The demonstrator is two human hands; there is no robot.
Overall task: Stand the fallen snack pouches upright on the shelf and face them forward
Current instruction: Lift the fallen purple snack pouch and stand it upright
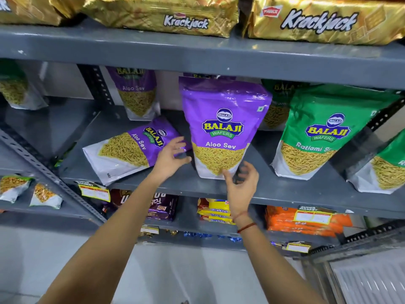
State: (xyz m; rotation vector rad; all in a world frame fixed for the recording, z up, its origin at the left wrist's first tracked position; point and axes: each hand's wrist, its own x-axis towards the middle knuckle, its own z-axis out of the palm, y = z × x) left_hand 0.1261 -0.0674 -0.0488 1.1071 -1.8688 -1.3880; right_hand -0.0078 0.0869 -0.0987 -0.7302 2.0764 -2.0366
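A purple Aloo Sev pouch [221,123] stands upright at the middle of the grey shelf [285,191], label facing me. Left of it a second purple Aloo Sev pouch [131,148] lies flat on its back, top end pointing right. My left hand [169,157] hovers open between the two, over the fallen pouch's top edge, holding nothing. My right hand [241,185] is open just below the standing pouch's bottom right corner, fingers spread and slightly blurred. A third purple pouch [137,95] stands further back on the left.
Green Ratlami Sev pouches [322,130] stand upright to the right, another [385,167] at the far right edge. Gold Krackjack packs [171,16] fill the shelf above. Biscuit packs [304,220] sit on the shelf below. A slotted upright post [96,84] divides the bays.
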